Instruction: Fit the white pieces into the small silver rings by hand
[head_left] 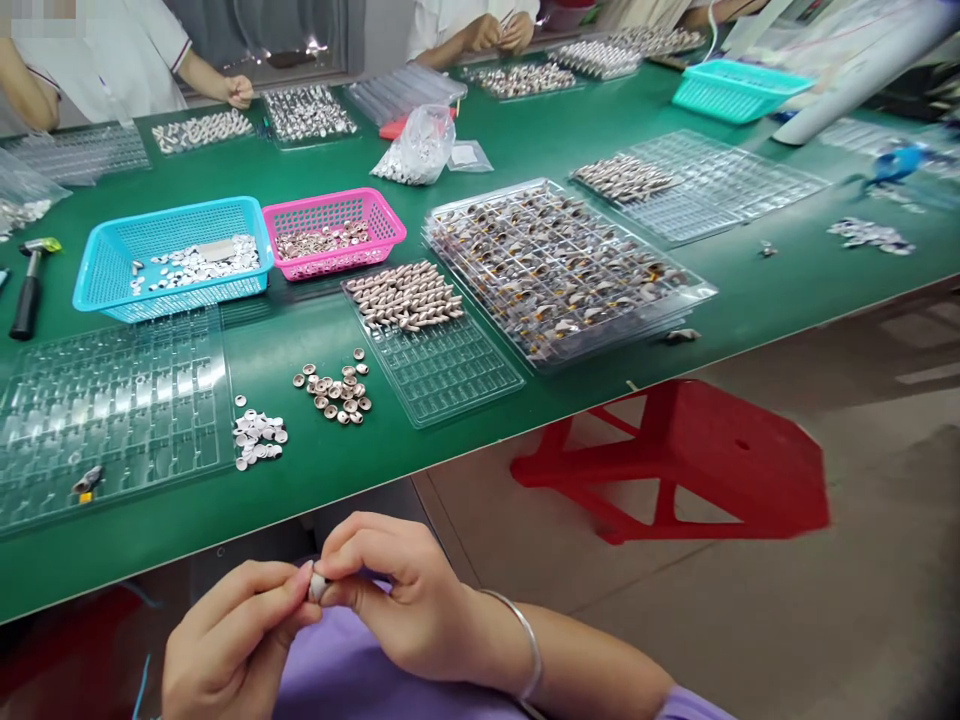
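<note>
My left hand (238, 632) and my right hand (405, 590) meet below the table's front edge, fingertips pinched around one small whitish rounded piece (318, 587). Fingers cover most of it, so its exact kind does not show. On the table ahead lie a scatter of small white discs (259, 437) and a pile of brownish cup-shaped parts (336, 390). To their left, a clear compartment tray (142, 400) carries one small dark piece with a yellow tab (88, 483).
Behind stand a blue basket (101, 270) of white pieces and a pink basket (337, 266) of brown cups. Further right are a half-filled tray (457, 370) and stacked full trays (555, 280). A hammer (28, 292) lies left; a red stool (739, 455) stands right. Co-workers (97, 60) sit opposite.
</note>
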